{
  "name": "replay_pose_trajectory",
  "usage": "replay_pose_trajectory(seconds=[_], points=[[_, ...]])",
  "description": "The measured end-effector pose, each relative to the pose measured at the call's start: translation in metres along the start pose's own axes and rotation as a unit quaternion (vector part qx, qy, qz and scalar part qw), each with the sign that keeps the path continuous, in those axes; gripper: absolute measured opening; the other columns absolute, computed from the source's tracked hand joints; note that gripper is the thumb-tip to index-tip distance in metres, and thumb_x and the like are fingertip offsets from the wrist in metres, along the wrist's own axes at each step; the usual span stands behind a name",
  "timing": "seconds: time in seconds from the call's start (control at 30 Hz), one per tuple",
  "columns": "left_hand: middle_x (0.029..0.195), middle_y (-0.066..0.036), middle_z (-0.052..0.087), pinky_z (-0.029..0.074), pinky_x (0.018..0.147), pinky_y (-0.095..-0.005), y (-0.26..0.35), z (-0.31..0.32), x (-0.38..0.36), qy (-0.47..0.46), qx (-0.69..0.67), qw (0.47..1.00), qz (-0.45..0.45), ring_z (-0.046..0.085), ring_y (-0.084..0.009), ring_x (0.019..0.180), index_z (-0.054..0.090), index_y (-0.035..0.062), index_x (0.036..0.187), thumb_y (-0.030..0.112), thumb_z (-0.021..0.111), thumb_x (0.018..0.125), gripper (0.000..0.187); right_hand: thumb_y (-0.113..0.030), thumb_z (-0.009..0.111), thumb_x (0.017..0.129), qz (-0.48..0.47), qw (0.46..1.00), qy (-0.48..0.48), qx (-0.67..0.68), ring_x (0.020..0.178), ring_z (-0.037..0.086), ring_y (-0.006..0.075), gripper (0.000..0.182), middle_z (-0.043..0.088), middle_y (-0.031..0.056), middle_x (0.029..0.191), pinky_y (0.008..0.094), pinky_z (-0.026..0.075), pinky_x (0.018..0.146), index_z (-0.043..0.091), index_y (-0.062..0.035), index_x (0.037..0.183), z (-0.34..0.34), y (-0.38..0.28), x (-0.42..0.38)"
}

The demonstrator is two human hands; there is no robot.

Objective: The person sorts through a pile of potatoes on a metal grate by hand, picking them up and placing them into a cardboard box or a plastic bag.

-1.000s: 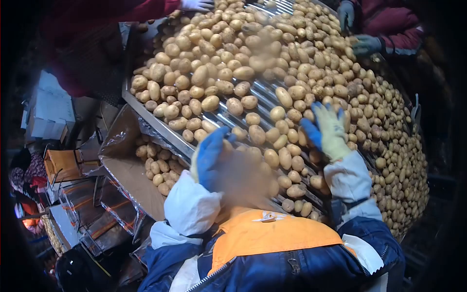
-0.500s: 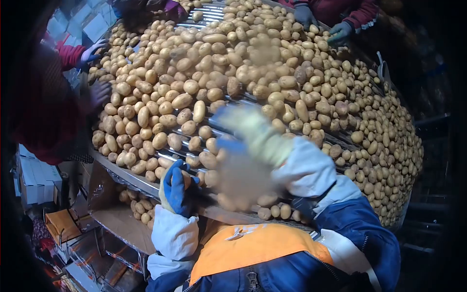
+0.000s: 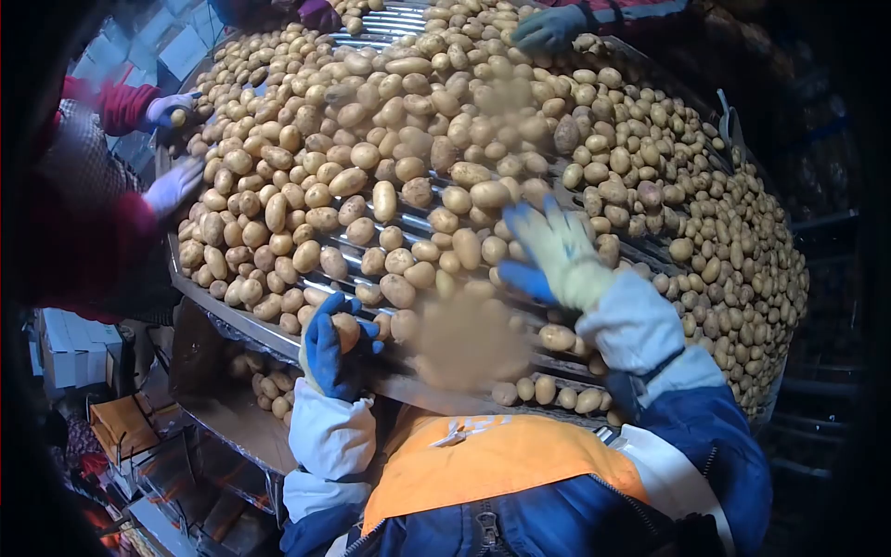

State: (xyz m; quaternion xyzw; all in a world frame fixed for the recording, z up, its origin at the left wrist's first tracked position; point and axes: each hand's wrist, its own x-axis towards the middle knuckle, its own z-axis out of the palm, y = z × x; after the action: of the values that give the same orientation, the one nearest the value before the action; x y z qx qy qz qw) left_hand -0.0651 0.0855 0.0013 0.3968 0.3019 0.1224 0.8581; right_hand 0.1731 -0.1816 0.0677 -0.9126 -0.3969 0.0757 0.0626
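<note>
Potatoes [image 3: 348, 181] cover a sorting table with metal rollers [image 3: 416, 223]. At the near edge, my left hand [image 3: 327, 357], in a blue-palmed glove, curls its fingers round a potato [image 3: 346, 331]. My right hand [image 3: 561, 255], in a pale glove with blue fingertips, lies palm down over the potatoes right of centre. Its fingers are spread, and I see nothing held in it. Between my hands, a blurred brownish spot hides part of the potatoes and rollers.
Co-workers' gloved hands reach in at the left [image 3: 174, 186] and the top [image 3: 548, 28]. One at the upper left holds a potato [image 3: 178, 117]. A board edge [image 3: 436, 395] runs along my side. Below left, a cardboard box [image 3: 232, 422] contains potatoes, with white cartons [image 3: 79, 348] beyond.
My right hand has swept to the right, and potatoes in the middle have shifted, baring more rollers. My left hand stays near the edge. The co-worker's glove at the top has moved left.
</note>
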Motion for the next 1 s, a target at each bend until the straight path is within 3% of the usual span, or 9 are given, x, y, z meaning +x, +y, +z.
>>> replay_pose_trajectory(seconds=[0.07, 0.3, 0.37, 0.5, 0.57, 0.7, 0.83, 0.9, 1.0], points=[[0.116, -0.012, 0.063, 0.059, 0.071, -0.0399, -0.002, 0.004, 0.000, 0.004, 0.020, 1.000, 0.013, 0.070, -0.0275, 0.090, 0.053, 0.0040, 0.137, 0.048, 0.058, 0.103, 0.056, -0.053, 0.059, 0.095, -0.036, 0.992, -0.051, -0.110, 0.139, 0.044, 0.0432, 0.066, 0.049, 0.0120, 0.153, 0.0657, 0.028, 0.112, 0.048, -0.0179, 0.149, 0.012, 0.005, -0.048], [0.104, -0.011, 0.066, 0.058, 0.074, -0.0400, -0.002, 0.002, 0.001, 0.021, -0.018, 0.999, -0.023, 0.070, -0.0272, 0.087, 0.058, 0.0085, 0.129, 0.039, 0.057, 0.104, 0.040, -0.048, 0.064, 0.093, 0.058, 0.991, -0.027, -0.120, 0.132, 0.050, 0.0398, 0.051, 0.058, 0.0111, 0.142, 0.0633, 0.030, 0.110, 0.066, -0.0141, 0.131, 0.001, 0.034, -0.088], [0.125, -0.013, 0.062, 0.059, 0.071, -0.0385, -0.003, -0.001, 0.000, -0.022, -0.026, 0.999, 0.011, 0.071, -0.0276, 0.091, 0.049, 0.0023, 0.144, 0.044, 0.058, 0.105, 0.058, -0.047, 0.064, 0.093, 0.066, 0.987, 0.106, -0.103, 0.131, 0.050, 0.0388, 0.051, 0.061, 0.0126, 0.137, 0.0608, 0.032, 0.110, 0.064, -0.0133, 0.131, 0.000, 0.019, -0.059], [0.128, -0.015, 0.063, 0.059, 0.073, -0.0387, 0.000, 0.003, 0.001, -0.013, -0.043, 0.999, -0.006, 0.070, -0.0269, 0.090, 0.048, 0.0026, 0.145, 0.043, 0.060, 0.104, 0.059, -0.050, 0.062, 0.094, -0.095, 0.991, 0.035, -0.090, 0.137, 0.045, 0.0382, 0.065, 0.052, 0.0170, 0.145, 0.0595, 0.031, 0.113, 0.052, -0.0100, 0.143, 0.032, -0.001, 0.000], [0.127, -0.015, 0.063, 0.058, 0.074, -0.0385, 0.001, 0.005, -0.002, -0.002, -0.048, 0.999, -0.002, 0.070, -0.0267, 0.091, 0.048, 0.0028, 0.145, 0.041, 0.060, 0.104, 0.057, -0.055, 0.057, 0.094, -0.102, 0.985, 0.073, -0.118, 0.140, 0.042, 0.0374, 0.070, 0.051, 0.0172, 0.147, 0.0592, 0.030, 0.114, 0.048, -0.0099, 0.147, 0.030, 0.001, 0.030], [0.124, -0.014, 0.064, 0.058, 0.075, -0.0379, -0.005, -0.001, 0.003, -0.030, -0.060, 0.997, 0.026, 0.069, -0.0260, 0.092, 0.049, 0.0014, 0.143, 0.040, 0.060, 0.105, 0.055, -0.059, 0.046, 0.100, 0.034, 0.991, 0.072, -0.103, 0.144, 0.037, 0.0400, 0.071, 0.042, 0.0202, 0.155, 0.0589, 0.026, 0.116, 0.042, -0.0129, 0.153, 0.055, 0.041, 0.080], [0.120, -0.015, 0.063, 0.060, 0.076, -0.0466, -0.003, -0.013, 0.001, -0.050, -0.065, 0.997, -0.011, 0.071, -0.0337, 0.095, 0.055, 0.0090, 0.136, 0.045, 0.059, 0.103, 0.049, -0.051, 0.053, 0.100, -0.105, 0.986, -0.028, -0.126, 0.143, 0.036, 0.0492, 0.072, 0.036, 0.0238, 0.159, 0.0578, 0.027, 0.117, 0.039, -0.0075, 0.155, 0.026, 0.005, 0.020], [0.115, -0.019, 0.067, 0.061, 0.073, -0.0495, 0.004, -0.020, -0.006, -0.074, -0.188, 0.975, -0.096, 0.071, -0.0369, 0.092, 0.056, 0.0085, 0.134, 0.050, 0.057, 0.103, 0.051, -0.046, 0.058, 0.098, -0.115, 0.983, 0.018, -0.143, 0.134, 0.047, 0.0468, 0.067, 0.049, 0.0235, 0.149, 0.0568, 0.033, 0.112, 0.046, -0.0054, 0.150, 0.018, -0.002, -0.010], [0.109, -0.021, 0.070, 0.060, 0.070, -0.0504, 0.015, -0.029, -0.029, -0.069, -0.186, 0.976, -0.093, 0.072, -0.0363, 0.084, 0.060, 0.0037, 0.127, 0.055, 0.052, 0.104, 0.057, -0.042, 0.063, 0.096, -0.004, 0.993, -0.083, -0.086, 0.123, 0.056, 0.0426, 0.059, 0.063, 0.0217, 0.132, 0.0542, 0.039, 0.105, 0.056, -0.0054, 0.141, -0.012, -0.010, -0.029]])
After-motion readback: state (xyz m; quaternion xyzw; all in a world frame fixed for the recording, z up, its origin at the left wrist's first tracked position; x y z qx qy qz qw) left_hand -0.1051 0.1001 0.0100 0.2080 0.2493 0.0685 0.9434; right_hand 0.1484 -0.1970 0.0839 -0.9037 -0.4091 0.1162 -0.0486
